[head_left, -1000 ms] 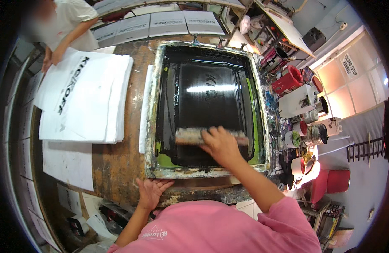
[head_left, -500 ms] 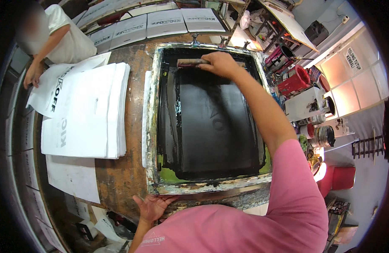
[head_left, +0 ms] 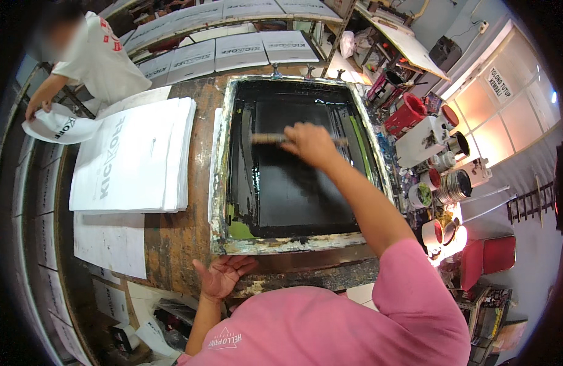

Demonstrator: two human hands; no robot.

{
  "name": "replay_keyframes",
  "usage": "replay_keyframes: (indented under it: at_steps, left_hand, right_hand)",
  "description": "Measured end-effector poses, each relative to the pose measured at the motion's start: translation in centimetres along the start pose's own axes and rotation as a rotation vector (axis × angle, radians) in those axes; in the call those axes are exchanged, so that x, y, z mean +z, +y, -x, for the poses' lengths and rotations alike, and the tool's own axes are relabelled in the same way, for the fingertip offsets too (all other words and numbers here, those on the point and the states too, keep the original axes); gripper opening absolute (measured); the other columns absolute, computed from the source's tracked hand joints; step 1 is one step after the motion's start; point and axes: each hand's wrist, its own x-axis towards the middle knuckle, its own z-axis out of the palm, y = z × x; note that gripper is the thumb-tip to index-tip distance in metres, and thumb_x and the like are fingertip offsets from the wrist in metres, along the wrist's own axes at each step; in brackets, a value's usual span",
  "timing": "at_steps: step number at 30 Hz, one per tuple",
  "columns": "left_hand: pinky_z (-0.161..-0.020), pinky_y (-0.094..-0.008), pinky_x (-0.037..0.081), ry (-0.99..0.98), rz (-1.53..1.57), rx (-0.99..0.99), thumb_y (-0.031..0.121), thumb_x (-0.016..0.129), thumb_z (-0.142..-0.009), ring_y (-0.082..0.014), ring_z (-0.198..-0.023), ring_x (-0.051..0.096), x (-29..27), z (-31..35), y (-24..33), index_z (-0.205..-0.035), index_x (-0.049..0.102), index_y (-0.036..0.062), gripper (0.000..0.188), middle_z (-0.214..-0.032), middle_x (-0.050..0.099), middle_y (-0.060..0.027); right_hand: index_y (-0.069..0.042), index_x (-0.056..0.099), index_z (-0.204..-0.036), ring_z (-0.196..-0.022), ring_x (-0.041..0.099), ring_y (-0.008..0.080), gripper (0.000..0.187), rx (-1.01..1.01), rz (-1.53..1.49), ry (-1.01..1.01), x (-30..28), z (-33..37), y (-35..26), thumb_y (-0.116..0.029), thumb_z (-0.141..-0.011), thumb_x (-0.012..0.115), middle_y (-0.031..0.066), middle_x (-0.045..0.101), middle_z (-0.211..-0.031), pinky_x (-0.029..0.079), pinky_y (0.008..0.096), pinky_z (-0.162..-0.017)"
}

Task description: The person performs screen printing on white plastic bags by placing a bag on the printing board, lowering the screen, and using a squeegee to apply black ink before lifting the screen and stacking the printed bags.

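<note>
My right hand (head_left: pixel 310 144) is closed round the wooden handle of a squeegee (head_left: pixel 266 139), lying crosswise in the upper middle of a screen printing frame (head_left: pixel 287 245). Black ink (head_left: pixel 293 204) coats most of the mesh, with green patches at the lower left corner and right side. Palm up and fingers spread, my left hand (head_left: pixel 223 276) is at the frame's near left edge; its fingertips reach that edge, and I cannot tell if they touch it. The hand holds nothing visible. Hinge clamps (head_left: pixel 309 72) stand along the frame's far side.
Left of the frame lies a thick stack of printed white sheets (head_left: pixel 132 158) on the worn wooden table (head_left: pixel 171 244). Beyond it a co-worker (head_left: pixel 113 67) holds a curled sheet (head_left: pixel 61 125). Paint cans and a red bucket (head_left: pixel 406 114) crowd the right. Racks (head_left: pixel 238 52) hold more sheets.
My right hand has drawn the squeegee toward me from the frame's far end. The co-worker has pulled a sheet leftward off the stack. My left hand stays open by the near edge.
</note>
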Motion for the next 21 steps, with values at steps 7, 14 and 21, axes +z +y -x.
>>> replay_keyframes:
  at_steps: [7, 14, 21]
  left_hand:
    - [-0.120, -0.0624, 0.025, -0.089, 0.018, -0.003, 0.092, 0.023, -0.084, -0.0406, -0.131, 0.056, 0.4, -0.6, 0.6, -0.139, 0.063, 0.0141, 0.103, -0.147, 0.056, -0.0202]
    - [-0.121, -0.0647, 0.023, -0.328, -0.036, 0.223, 0.094, 0.032, -0.082, -0.0380, -0.140, 0.048, 11.3, -5.7, 5.2, -0.155, 0.042, 0.0115, 0.111, -0.159, 0.041, -0.0200]
    - [-0.119, -0.0709, 0.009, 0.189, -1.934, 0.340, 0.080, 0.044, -0.090, -0.0456, -0.152, 0.022, 13.1, -9.9, 6.2, -0.160, 0.034, 0.0126, 0.098, -0.164, 0.029, -0.0241]
  right_hand:
    - [-0.006, 0.056, -0.103, -0.088, 0.065, 0.0358, 0.036, 0.143, -0.136, -0.190, -9.9, 14.0, -12.8, -0.037, -0.091, 0.069, 0.0140, 0.063, -0.091, 0.054, 0.0490, -0.072]
    - [-0.007, 0.062, -0.098, -0.091, 0.061, 0.0304, 0.031, 0.046, 0.132, 0.313, -18.5, 10.1, -14.0, -0.036, -0.089, 0.067, 0.0122, 0.061, -0.087, 0.041, 0.0538, -0.094]
    - [-0.007, 0.064, -0.077, -0.076, 0.064, 0.0302, 0.031, 0.011, 0.133, 0.595, -23.4, 4.5, -11.1, -0.037, -0.088, 0.064, 0.0097, 0.063, -0.072, 0.041, 0.0479, -0.087]
